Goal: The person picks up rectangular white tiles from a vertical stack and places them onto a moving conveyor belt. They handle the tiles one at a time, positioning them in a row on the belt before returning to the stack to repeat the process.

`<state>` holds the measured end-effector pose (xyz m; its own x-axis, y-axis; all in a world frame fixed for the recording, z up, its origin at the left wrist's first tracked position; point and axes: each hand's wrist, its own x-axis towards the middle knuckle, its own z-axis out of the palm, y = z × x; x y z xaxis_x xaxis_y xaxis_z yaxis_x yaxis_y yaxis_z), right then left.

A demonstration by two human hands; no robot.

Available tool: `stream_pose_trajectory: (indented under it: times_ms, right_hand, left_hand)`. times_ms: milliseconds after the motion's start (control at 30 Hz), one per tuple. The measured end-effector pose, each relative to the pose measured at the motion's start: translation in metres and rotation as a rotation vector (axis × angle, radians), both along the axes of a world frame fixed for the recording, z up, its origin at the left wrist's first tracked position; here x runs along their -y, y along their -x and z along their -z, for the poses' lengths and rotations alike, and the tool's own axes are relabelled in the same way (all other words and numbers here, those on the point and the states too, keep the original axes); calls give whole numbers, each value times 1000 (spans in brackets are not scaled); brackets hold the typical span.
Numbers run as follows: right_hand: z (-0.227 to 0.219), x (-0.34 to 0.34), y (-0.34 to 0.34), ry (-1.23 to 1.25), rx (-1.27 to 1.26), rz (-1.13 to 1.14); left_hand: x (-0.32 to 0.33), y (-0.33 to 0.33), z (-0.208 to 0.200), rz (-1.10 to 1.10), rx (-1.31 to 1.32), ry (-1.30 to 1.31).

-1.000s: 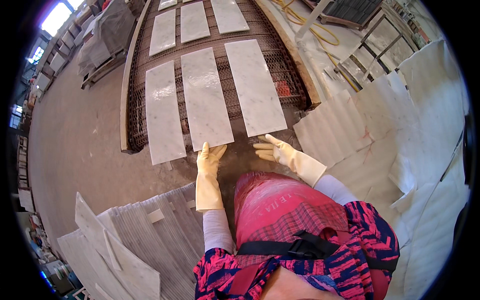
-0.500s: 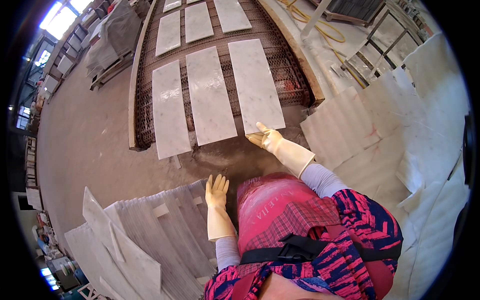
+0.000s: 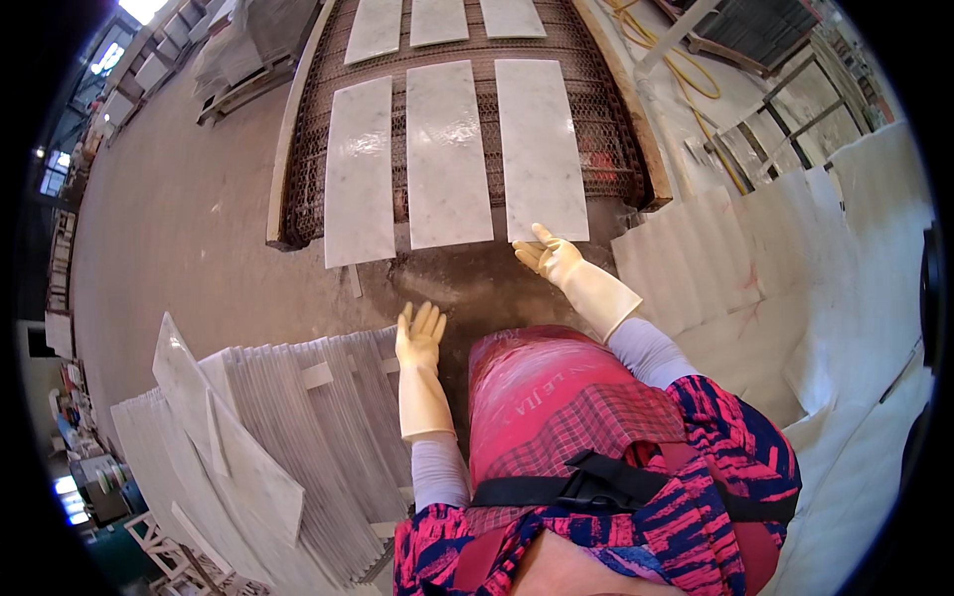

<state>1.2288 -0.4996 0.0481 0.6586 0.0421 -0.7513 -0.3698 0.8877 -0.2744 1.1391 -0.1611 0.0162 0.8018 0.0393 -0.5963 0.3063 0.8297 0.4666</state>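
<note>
My right hand (image 3: 555, 260), in a cream rubber glove, is at the near end of the right-hand white marble slab (image 3: 542, 149). Its thumb overlaps the slab's edge, and the other fingers stretch out just below that edge. Whether they touch the underside is hidden. My left hand (image 3: 420, 338), in a matching glove, is raised palm up with its fingers spread and nothing in it. It hovers by the far end of a stack of upright pale slabs (image 3: 298, 417). Beside the right-hand slab lie a middle slab (image 3: 447, 154) and a left slab (image 3: 360, 174), their near ends overhanging the conveyor.
The brown mesh conveyor (image 3: 308, 139) carries more slabs farther back, between wooden side rails (image 3: 651, 179). A loose slab (image 3: 229, 437) leans on the stack at left. Pale wavy sheets (image 3: 686, 258) stand at right, near a metal frame (image 3: 795, 119) and yellow hose (image 3: 696, 79).
The view has shifted, and the conveyor and slabs appear higher in it. My right hand stays at the right-hand slab's near edge. My left hand keeps its open, raised pose.
</note>
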Motion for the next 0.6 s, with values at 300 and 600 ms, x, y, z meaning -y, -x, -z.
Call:
stream_pose_trajectory:
  times_ms: [300,600]
  right_hand:
    - [12,10,-2,39,10,-29]
    - [-3,12,2,96,88,-235]
  left_hand:
    - [-23,-105,-58,25,95,-59]
    - [-28,-168,-30,-120,-123,1]
